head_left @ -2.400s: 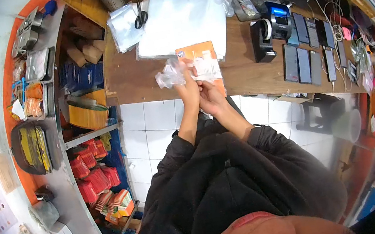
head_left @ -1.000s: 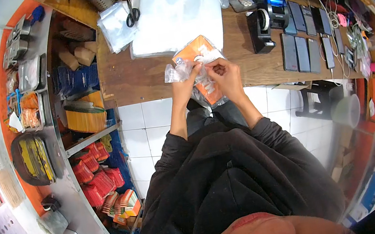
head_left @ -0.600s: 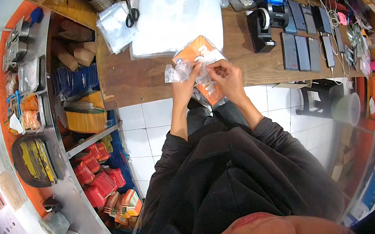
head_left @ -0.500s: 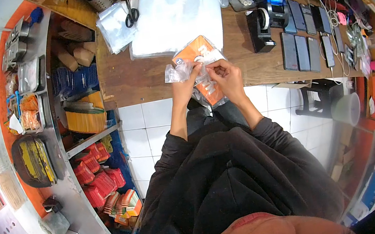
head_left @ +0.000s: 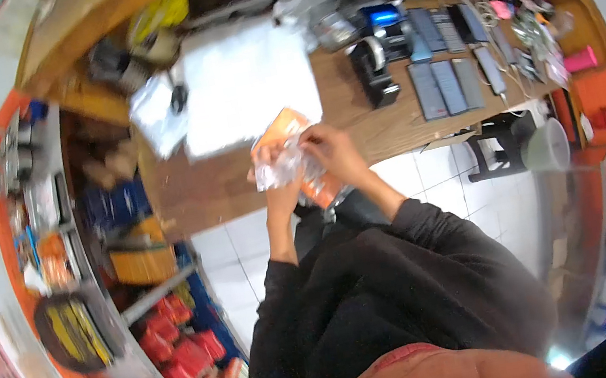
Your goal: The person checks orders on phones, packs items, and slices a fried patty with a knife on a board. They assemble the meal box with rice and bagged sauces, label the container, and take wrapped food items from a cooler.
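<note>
An orange-and-white packet (head_left: 325, 189) is at the front edge of the wooden table, slanting between my hands. Crumpled clear plastic (head_left: 276, 171) bunches over its middle. My left hand (head_left: 281, 191) is closed around the plastic and the packet's left side. My right hand (head_left: 335, 153) pinches the plastic from the right, its fingers curled close to the left hand. Motion blur hides exactly where the fingertips meet. Just beyond the packet lies a stack of clear plastic sleeves (head_left: 246, 78).
Black-handled scissors (head_left: 179, 97) lie on smaller plastic bags at left. To the right stand a black tape dispenser (head_left: 373, 73) and rows of phones (head_left: 450, 87) with cables behind. A shelf (head_left: 164, 291) with red packets is at lower left; a black stool (head_left: 500, 148) is under the table.
The camera view has tilted and shifted, so the table appears turned. Both hands still hold the packet and plastic; the right hand sits slightly higher than the left.
</note>
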`<action>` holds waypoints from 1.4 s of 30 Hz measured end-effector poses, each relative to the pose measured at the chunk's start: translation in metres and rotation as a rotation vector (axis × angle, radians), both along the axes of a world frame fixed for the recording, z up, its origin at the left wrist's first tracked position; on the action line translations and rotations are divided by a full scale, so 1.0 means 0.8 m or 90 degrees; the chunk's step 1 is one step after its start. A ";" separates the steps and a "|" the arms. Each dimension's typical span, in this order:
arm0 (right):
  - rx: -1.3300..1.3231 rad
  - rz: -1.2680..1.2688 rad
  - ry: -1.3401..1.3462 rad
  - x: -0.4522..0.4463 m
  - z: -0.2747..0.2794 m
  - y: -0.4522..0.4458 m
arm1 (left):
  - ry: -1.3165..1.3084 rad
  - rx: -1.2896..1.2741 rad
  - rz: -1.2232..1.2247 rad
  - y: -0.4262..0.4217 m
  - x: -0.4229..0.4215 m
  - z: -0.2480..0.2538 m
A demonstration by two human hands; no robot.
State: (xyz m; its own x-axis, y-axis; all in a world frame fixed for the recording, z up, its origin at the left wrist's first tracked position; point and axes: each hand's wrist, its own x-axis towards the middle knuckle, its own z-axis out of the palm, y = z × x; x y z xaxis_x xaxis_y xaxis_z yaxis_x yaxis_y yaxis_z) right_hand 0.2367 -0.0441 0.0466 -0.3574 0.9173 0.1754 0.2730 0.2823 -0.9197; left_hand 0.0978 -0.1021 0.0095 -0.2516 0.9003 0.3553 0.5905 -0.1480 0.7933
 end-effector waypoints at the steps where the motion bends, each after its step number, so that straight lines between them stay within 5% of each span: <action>1: -0.006 -0.018 -0.011 -0.003 -0.002 0.004 | 0.061 0.004 -0.038 0.004 0.001 -0.006; 9: 0.087 -0.109 0.070 0.023 0.038 0.117 | 0.291 -0.018 -0.024 -0.035 0.036 0.008; 12: 0.220 -0.195 0.101 0.077 0.118 0.194 | 0.022 -0.104 -0.073 -0.015 0.035 -0.002; 14: 0.382 -0.308 0.146 0.132 0.175 0.263 | -0.102 -0.079 0.168 0.010 0.047 0.062; 18: 0.536 -0.524 0.204 0.265 0.266 0.447 | -0.386 0.105 0.269 0.070 0.067 0.084; 20: 0.675 -0.552 0.118 0.335 0.307 0.534 | -0.221 0.045 0.285 0.080 0.058 0.074; 22: 0.649 -0.743 -0.285 0.402 0.317 0.624 | -0.170 0.066 0.394 0.088 0.074 0.082; 23: 0.652 -0.740 -0.275 0.441 0.313 0.654 | -0.120 0.077 0.499 0.093 0.082 0.090; 25: 0.655 -0.706 -0.708 0.493 0.301 0.687 | -0.022 0.131 0.599 0.096 0.088 0.104; 30: 0.862 -0.499 -0.445 0.450 0.321 0.606 | 0.243 0.379 0.756 0.107 0.125 0.155; 32: 0.840 -0.310 -0.335 0.391 0.310 0.483 | 0.326 0.298 0.514 0.116 0.170 0.190; 34: 0.739 0.047 -0.282 0.350 0.270 0.366 | 0.204 0.194 0.253 0.132 0.216 0.201; 36: 0.387 0.410 -0.441 0.322 0.233 0.266 | 0.309 0.049 -0.047 0.159 0.261 0.245; 37: 0.331 0.503 -0.351 0.319 0.190 0.245 | 0.261 0.036 -0.177 0.174 0.277 0.241; 39: 0.197 0.574 -0.281 0.316 0.145 0.218 | 0.200 0.022 -0.291 0.186 0.286 0.221; 41: 0.095 0.584 -0.285 0.322 0.129 0.214 | -0.151 -0.400 -0.396 0.184 0.280 0.171; 42: 0.056 0.569 -0.307 0.329 0.125 0.218 | -0.151 -0.405 -0.392 0.178 0.274 0.141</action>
State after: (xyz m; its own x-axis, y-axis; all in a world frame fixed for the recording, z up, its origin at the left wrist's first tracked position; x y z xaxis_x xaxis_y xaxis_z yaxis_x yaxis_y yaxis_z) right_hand 0.4998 0.1302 0.1463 -0.9557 0.2709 -0.1153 0.2658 0.6257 -0.7334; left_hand 0.3168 0.0404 0.1227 0.3340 0.9080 -0.2528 0.3633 0.1235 0.9234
